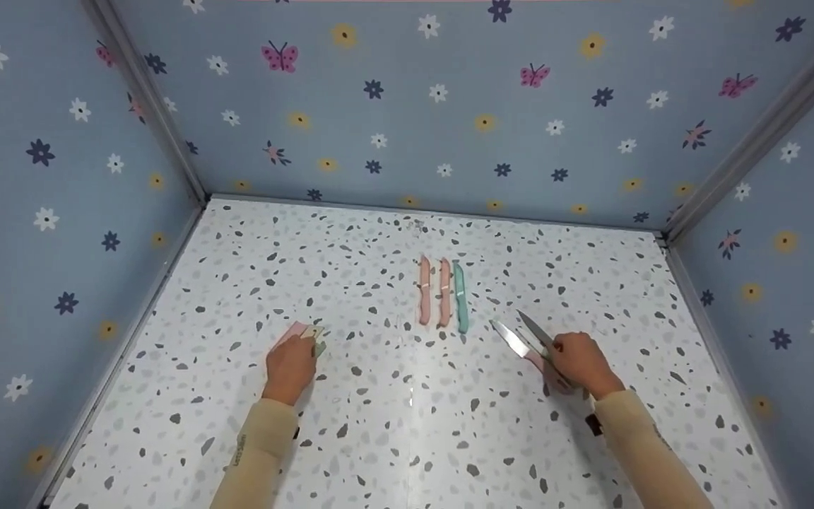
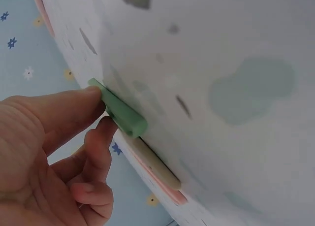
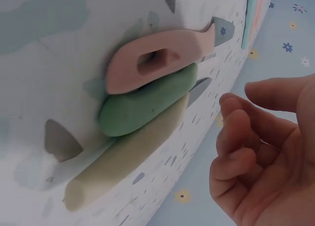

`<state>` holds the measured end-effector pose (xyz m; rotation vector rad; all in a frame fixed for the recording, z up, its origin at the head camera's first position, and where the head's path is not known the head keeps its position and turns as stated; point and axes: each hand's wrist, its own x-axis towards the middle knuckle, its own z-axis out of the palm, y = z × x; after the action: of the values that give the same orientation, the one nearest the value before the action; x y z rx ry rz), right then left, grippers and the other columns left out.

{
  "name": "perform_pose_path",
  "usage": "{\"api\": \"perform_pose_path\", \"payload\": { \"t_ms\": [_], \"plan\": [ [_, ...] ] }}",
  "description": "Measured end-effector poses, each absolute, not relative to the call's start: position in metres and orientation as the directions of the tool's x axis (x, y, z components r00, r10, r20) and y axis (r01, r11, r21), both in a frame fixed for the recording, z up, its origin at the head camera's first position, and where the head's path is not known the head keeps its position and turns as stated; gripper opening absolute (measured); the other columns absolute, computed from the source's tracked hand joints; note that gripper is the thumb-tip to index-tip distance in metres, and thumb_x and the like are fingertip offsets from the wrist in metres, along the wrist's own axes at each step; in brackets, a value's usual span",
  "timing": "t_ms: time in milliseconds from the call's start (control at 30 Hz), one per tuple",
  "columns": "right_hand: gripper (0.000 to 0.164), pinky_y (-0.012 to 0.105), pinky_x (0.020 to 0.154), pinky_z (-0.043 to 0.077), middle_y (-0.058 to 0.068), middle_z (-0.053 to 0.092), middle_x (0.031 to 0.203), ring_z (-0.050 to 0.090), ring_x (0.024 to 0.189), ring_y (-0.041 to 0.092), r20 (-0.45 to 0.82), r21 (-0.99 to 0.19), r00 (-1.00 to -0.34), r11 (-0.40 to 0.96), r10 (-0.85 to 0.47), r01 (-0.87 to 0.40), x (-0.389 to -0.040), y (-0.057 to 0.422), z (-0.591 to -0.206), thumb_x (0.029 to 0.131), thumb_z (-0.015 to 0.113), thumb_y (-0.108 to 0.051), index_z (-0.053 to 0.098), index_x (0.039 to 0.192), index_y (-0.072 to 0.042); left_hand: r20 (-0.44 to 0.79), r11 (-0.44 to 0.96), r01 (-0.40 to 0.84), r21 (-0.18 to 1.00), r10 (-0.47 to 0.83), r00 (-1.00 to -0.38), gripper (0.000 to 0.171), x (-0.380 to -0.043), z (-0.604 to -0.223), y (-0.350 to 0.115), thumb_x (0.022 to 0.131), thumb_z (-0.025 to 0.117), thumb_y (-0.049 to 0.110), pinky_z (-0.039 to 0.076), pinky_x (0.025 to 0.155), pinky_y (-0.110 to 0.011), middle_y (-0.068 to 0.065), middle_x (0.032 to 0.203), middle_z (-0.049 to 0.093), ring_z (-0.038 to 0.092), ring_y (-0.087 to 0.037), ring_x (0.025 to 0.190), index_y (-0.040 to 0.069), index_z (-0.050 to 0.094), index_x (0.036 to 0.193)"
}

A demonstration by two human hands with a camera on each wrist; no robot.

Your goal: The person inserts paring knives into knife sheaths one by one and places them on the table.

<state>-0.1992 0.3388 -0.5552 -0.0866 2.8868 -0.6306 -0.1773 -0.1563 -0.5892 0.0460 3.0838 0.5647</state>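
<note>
Your left hand (image 1: 290,367) pinches the green piece (image 2: 123,113), left-edge side of the surface (image 1: 364,452); your right hand (image 1: 582,360), empty, loosely curled, lies just right of three knives (image 3: 147,102), blades slanting toward the far edge.

Left hand (image 1: 290,367): at left, thumb and finger pinched, others curled. Right hand (image 1: 582,362): at right, fingers loosely curled, thumb apart. Left forearm (image 1: 255,452), right forearm (image 1: 651,447): sleeved, extended from near side.

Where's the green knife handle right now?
In the right wrist view, the green knife handle lies between the pink handle and the beige handle, to the picture's left of the right hand.
</note>
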Motion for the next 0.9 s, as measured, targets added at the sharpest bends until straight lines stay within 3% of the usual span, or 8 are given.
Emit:
{"api": "perform_pose_path", "payload": {
  "t_ms": [133,367,900],
  "plan": [
    [0.017,0.038,0.061,0.045,0.003,0.058,0.067,0.051,0.06,0.019,-0.179,-0.389,-0.977,0.921,-0.115,-0.037,-0.198,0.342,-0.558,0.089,0.056,-0.009,0.067,0.077,-0.003,-0.003,0.907,0.03,0.421,0.035,-0.999,0.004,-0.175,-0.588,-0.154,0.086,0.063,0.003,0.046,0.061,-0.045,-0.014,0.078,0.063,0.059,-0.028,0.068,-0.001,0.063,0.087],
    [0.017,0.033,0.057,0.044,0.003,0.058,0.066,0.053,0.06,0.018,-0.292,-0.383,-0.955,0.922,-0.061,0.058,-0.197,0.343,-0.564,0.091,0.058,-0.012,0.067,0.078,-0.005,-0.144,0.887,-0.062,0.457,0.005,-0.99,0.014,-0.177,-0.586,-0.154,0.087,0.063,0.006,0.046,0.07,-0.045,-0.015,0.09,0.066,0.056,-0.025,0.072,-0.004,0.064,0.097],
    [0.013,0.033,0.054,0.046,0.007,0.059,0.072,0.055,0.064,0.02,-0.339,-0.383,-0.941,0.913,0.002,0.139,-0.199,0.343,-0.568,0.09,0.059,-0.012,0.067,0.089,-0.001,-0.158,0.883,-0.067,0.465,0.008,-0.987,0.014,-0.174,-0.584,-0.154,0.082,0.068,0.007,0.042,0.064,-0.042,-0.008,0.076,0.058,0.049,-0.023,0.066,0.0,0.06,0.091]
  ]
}}
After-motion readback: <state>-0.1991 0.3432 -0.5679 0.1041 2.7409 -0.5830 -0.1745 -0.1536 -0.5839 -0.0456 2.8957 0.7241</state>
